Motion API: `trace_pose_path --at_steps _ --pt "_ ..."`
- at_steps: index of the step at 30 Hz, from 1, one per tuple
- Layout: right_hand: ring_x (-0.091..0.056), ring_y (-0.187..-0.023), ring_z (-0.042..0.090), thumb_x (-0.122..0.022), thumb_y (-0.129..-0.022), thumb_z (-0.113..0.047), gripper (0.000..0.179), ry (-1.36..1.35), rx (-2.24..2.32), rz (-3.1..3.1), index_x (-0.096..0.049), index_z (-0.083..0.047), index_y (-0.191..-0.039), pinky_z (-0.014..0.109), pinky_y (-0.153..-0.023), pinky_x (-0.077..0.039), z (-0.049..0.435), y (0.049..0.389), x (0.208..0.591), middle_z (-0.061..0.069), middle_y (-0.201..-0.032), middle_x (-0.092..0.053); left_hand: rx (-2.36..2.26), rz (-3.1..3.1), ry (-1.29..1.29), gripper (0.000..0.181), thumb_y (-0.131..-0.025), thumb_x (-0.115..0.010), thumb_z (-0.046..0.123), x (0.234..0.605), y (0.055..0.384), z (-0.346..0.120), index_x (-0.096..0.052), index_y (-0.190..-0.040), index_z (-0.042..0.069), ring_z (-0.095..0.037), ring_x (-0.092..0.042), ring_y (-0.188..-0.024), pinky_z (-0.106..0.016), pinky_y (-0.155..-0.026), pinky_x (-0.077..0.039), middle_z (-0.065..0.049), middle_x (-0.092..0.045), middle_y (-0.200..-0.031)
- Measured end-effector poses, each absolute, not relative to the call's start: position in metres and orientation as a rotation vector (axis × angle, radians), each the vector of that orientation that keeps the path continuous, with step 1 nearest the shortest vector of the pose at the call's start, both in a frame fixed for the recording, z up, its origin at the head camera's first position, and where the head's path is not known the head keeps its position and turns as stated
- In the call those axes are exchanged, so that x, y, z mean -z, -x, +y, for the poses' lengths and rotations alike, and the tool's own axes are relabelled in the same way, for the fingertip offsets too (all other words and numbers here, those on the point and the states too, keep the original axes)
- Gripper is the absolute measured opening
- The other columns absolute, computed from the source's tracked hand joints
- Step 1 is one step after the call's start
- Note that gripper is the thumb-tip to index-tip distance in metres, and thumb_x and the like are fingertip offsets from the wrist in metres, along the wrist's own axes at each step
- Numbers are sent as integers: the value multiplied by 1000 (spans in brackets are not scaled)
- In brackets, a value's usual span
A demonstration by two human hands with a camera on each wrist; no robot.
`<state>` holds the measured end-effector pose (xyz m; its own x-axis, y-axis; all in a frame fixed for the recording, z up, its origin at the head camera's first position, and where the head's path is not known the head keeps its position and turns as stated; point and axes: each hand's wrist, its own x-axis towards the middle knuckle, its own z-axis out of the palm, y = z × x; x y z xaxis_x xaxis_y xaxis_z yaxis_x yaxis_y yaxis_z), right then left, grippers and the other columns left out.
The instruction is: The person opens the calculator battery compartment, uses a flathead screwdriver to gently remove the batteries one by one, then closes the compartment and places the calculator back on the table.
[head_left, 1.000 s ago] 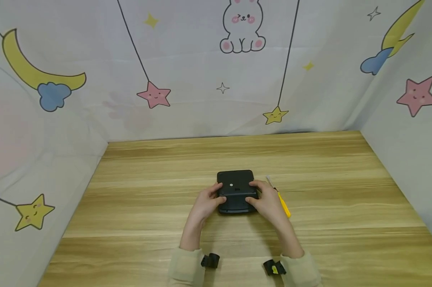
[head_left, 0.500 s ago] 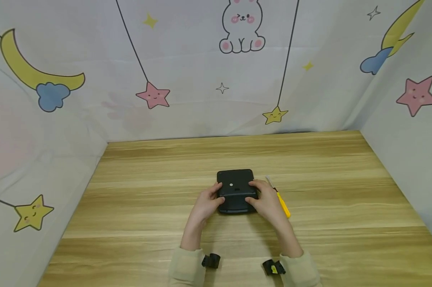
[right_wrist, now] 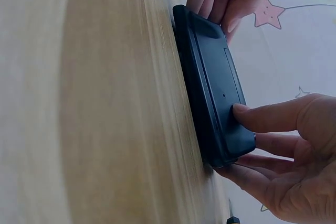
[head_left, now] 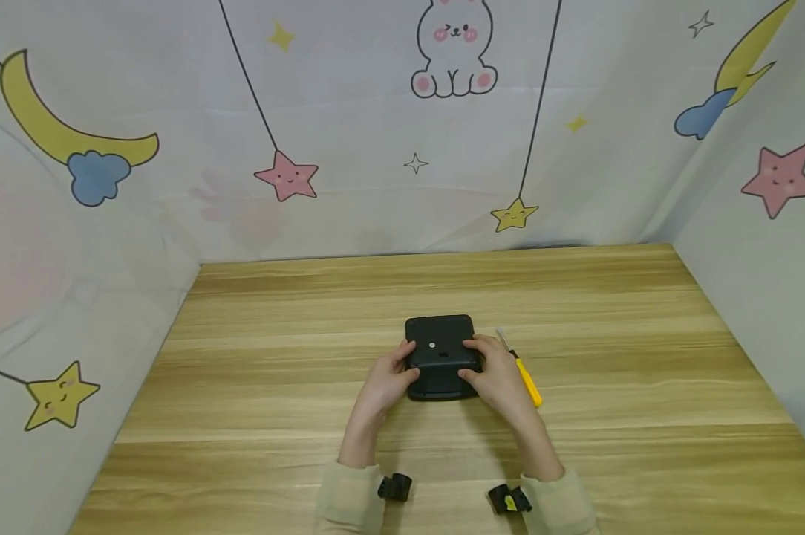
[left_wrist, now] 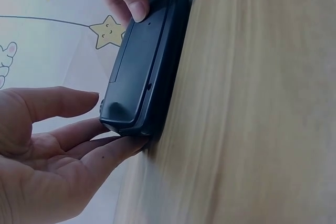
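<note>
A flat black desk calculator (head_left: pixel 442 382) lies back side up on the wooden table, with a small pale round spot and a small dark slot on its back. My left hand (head_left: pixel 385 379) holds its left side, fingers along the edge and thumb near the top surface. On the opposite side my right hand (head_left: pixel 499 375) grips it, the thumb pressing on the back panel in the right wrist view. A seam and a tiny hole show on the casing (left_wrist: pixel 135 66) in the left wrist view. Its front face is hidden underneath.
A screwdriver with a yellow handle (head_left: pixel 528 382) lies just right of the right hand, its metal tip pointing away. The wooden table (head_left: pixel 275 357) meets a printed white cloth (head_left: pixel 362 134) at the back and sides. Black wrist mounts (head_left: pixel 394 487) sit at both sleeves.
</note>
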<state>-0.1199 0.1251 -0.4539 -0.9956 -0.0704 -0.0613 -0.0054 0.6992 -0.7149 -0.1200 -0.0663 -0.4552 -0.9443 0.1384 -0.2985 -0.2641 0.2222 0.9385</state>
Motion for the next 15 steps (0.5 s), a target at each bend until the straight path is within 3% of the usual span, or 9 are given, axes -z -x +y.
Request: trace_pose_path --at_steps 15 --pt "-43 -134 41 -74 -81 -11 51 52 1191 2811 -59 -1 -128 54 -111 -34 126 121 456 20 -143 -48 -1718 2269 94 56 -88 -55 -6 458 119 -63 -41 -143 -2 -33 -25 -145 -44 -116 -26 -20 -26 -156"
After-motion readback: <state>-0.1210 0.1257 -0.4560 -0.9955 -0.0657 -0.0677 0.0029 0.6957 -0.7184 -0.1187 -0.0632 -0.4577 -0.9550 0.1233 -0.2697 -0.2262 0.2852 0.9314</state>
